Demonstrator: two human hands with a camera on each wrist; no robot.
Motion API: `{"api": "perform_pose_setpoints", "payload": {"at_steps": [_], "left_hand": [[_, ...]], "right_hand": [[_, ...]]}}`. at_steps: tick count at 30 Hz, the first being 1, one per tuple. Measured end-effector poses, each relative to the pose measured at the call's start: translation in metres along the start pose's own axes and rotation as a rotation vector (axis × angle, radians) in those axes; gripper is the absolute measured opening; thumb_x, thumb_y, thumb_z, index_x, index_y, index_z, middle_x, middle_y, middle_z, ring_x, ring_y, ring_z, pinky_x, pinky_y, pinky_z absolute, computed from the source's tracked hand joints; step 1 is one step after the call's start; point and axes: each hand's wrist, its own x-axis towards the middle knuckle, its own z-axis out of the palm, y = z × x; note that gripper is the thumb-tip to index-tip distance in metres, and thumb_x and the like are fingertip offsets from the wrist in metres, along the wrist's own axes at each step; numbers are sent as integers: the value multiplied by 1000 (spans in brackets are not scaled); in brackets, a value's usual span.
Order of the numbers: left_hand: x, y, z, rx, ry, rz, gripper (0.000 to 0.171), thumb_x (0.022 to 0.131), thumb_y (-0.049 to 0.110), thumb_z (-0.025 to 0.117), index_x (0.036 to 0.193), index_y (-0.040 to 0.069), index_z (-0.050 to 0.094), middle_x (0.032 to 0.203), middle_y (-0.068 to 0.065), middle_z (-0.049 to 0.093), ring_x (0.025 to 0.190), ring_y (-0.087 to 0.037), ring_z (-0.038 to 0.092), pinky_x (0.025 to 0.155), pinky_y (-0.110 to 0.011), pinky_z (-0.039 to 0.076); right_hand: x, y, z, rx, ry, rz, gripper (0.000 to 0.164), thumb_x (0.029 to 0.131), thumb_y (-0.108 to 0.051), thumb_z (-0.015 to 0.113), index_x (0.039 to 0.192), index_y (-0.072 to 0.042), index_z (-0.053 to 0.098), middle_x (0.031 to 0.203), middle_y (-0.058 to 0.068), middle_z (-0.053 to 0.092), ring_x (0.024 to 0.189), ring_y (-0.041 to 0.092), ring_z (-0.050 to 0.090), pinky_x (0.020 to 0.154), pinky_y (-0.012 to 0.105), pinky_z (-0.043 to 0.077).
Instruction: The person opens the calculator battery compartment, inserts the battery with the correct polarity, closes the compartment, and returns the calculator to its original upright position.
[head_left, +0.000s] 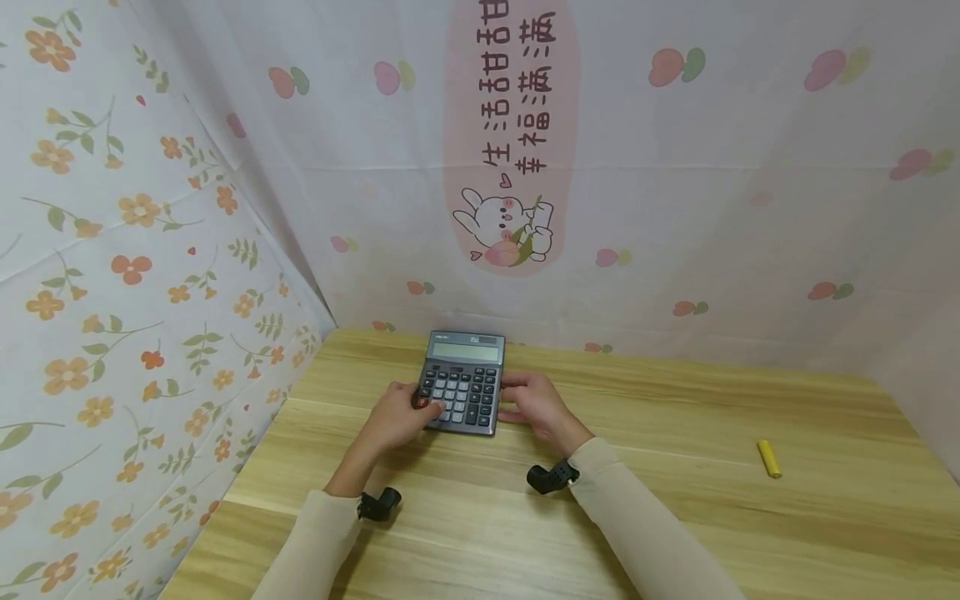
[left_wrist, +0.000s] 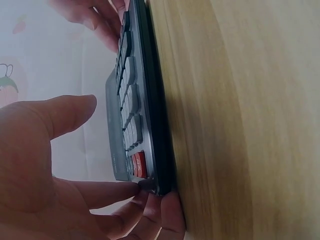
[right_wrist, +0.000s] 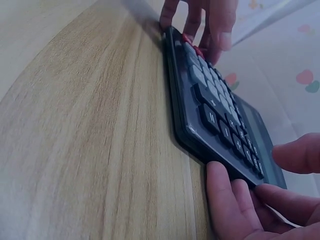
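Note:
A dark grey calculator (head_left: 463,382) with a slanted display lies near the table's back edge, its keys facing up. At its left side is my left hand (head_left: 402,414), fingers touching the edge by the red keys (left_wrist: 140,164). The left thumb (left_wrist: 75,112) is raised over the keys, apart from them. On the opposite side my right hand (head_left: 538,407) has its fingers (right_wrist: 226,195) against the calculator's edge. Its thumb (right_wrist: 299,154) stands off the keys. Where the fingertips meet the underside is partly hidden.
A small yellow cylinder (head_left: 768,458) lies on the wooden table (head_left: 675,500), well to the right. Behind the table hangs a printed curtain (head_left: 637,208), with a floral cloth (head_left: 112,292) on the left. Each wrist wears a black camera.

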Motion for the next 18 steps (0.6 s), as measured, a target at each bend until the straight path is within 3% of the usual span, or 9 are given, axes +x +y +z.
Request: {"api": "perform_pose_setpoints", "payload": {"at_steps": [8, 14, 18], "left_hand": [[-5, 4, 2, -13, -3, 2, 74, 102, 41, 74, 145, -17, 60, 133, -29, 61, 114, -40, 62, 101, -60, 53], [-7, 6, 2, -44, -15, 38, 62, 100, 38, 75, 134, -14, 68, 124, -24, 66, 112, -37, 61, 99, -59, 52], [8, -17, 14, -31, -6, 125, 65, 101, 47, 73, 132, -10, 71, 123, -22, 72, 117, -38, 65, 99, -57, 54]], "right_hand": [[-3, 0, -2, -13, 13, 2, 45, 105, 8, 54, 150, 14, 57, 146, 30, 61, 123, 35, 68, 98, 46, 62], [-7, 4, -8, -19, 3, -1, 48, 105, 8, 54, 152, 15, 54, 148, 31, 60, 124, 36, 68, 96, 45, 62], [-12, 4, -16, -28, -8, -1, 49, 104, 7, 55, 153, 14, 54, 150, 31, 58, 126, 37, 67, 96, 45, 62]]}}
